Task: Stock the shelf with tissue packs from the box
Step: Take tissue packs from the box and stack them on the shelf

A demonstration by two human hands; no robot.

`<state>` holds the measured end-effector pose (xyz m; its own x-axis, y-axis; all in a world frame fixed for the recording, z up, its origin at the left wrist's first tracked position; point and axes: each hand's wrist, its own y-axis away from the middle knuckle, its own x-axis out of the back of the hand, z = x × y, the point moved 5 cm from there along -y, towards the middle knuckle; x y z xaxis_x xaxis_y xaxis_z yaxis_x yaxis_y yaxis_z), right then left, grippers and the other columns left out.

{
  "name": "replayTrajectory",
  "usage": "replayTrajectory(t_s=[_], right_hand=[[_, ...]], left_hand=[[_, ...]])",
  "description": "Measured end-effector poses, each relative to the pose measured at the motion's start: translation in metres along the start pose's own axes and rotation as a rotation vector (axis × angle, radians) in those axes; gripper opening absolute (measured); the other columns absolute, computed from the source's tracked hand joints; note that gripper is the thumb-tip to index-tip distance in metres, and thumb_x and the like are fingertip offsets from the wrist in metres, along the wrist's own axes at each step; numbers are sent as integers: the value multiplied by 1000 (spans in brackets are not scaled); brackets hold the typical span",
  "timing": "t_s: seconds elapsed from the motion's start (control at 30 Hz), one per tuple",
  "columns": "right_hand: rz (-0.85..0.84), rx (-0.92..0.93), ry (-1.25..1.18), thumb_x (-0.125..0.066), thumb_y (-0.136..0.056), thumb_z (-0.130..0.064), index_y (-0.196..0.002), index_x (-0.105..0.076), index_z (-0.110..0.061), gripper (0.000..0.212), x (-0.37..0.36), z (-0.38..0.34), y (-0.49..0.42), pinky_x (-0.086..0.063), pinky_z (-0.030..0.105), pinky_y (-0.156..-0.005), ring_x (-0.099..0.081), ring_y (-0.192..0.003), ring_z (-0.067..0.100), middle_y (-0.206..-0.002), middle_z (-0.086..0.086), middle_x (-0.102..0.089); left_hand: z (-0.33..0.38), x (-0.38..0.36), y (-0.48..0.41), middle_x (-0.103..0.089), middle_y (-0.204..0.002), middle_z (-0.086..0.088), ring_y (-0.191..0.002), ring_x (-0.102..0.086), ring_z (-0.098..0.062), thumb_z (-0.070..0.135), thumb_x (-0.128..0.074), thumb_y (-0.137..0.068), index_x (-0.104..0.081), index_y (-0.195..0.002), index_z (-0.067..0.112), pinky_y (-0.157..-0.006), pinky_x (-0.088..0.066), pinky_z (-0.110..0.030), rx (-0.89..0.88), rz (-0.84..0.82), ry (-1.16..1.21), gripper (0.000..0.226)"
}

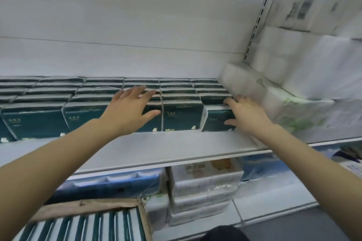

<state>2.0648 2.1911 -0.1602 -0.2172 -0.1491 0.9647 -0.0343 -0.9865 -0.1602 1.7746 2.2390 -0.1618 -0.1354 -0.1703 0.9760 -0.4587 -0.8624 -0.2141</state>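
Note:
Rows of dark green tissue packs (182, 115) stand upright along the white shelf (166, 148). My left hand (131, 109) lies open with spread fingers over the front pack of one row. My right hand (244, 115) grips the rightmost front pack (215, 121), fingers on its top edge and thumb on its front face. That pack sits slightly askew and forward of its neighbours. A cardboard box (88, 207) at bottom left holds several more green and white packs (88, 225) on edge.
Large white tissue bundles (284, 99) are stacked on the shelf just right of my right hand. The lower shelf holds wrapped blue packs (117, 182) and white packs (203, 188). A slotted metal upright (256, 21) runs up the back panel.

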Motion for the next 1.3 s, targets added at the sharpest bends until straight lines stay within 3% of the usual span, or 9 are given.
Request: replayTrajectory(t_s=[0.13, 0.23, 0.4, 0.67, 0.87, 1.1, 1.3], right_hand=[[62, 6, -113, -73, -79, -45, -151, -18, -26, 92, -9, -10, -10, -40, 44, -100, -33, -132, 33, -148, 12, -29], [116, 58, -67, -67, -81, -52, -152, -14, -32, 90, -14, -18, -15, -32, 46, -108, -23, -140, 32, -156, 8, -19], [126, 72, -106, -65, -86, -45, -152, -17, -33, 82, -22, -28, -25, -24, 45, -112, -20, -142, 30, -155, 7, -21], [115, 89, -45, -71, -80, -49, -152, -13, -27, 95, -5, -28, -17, -6, 44, -118, -25, -142, 28, -153, 7, -27], [74, 188, -70, -71, -78, -52, -153, -10, -29, 99, 38, -48, 2, -14, 40, -117, -22, -142, 26, -157, 4, -22], [65, 447, -37, -60, -81, -62, -153, -8, -29, 94, 89, -149, 24, -15, 37, -117, -20, -144, 21, -159, -1, -20], [58, 642, -161, -45, -86, -68, -153, -8, -29, 86, 97, -278, 51, -14, 36, -119, -17, -145, 18, -160, -4, -17]], left_hand=[[-13, -10, -10, -14, -160, -1, -147, -15, -25, 64, -33, -92, -13, -153, 34, -120, -10, -44, 13, -31, -55, 71], [-18, -17, -15, -11, -161, -1, -148, -9, -23, 64, -37, -92, -8, -153, 33, -121, -8, -43, 17, -50, -88, 74], [-20, -27, -19, -11, -161, 0, -148, -10, -21, 64, -32, -93, -3, -154, 30, -121, -7, -41, -1, -51, -132, 76], [-17, -8, -9, -9, -162, -1, -149, -8, -21, 66, -32, -92, -2, -154, 30, -121, -5, -42, -17, -53, -121, 78], [-24, 22, 22, -8, -162, -3, -149, -8, -21, 68, -32, -91, -1, -154, 29, -121, -5, -43, -75, -34, -180, 79], [-52, 61, 87, -7, -162, -2, -148, -8, -18, 65, -29, -94, 0, -154, 29, -120, -3, -39, -155, -32, -192, 76], [-111, 66, 178, -6, -162, -1, -148, -9, -18, 62, -24, -96, 0, -154, 29, -120, -5, -39, -86, -93, -268, 71]])
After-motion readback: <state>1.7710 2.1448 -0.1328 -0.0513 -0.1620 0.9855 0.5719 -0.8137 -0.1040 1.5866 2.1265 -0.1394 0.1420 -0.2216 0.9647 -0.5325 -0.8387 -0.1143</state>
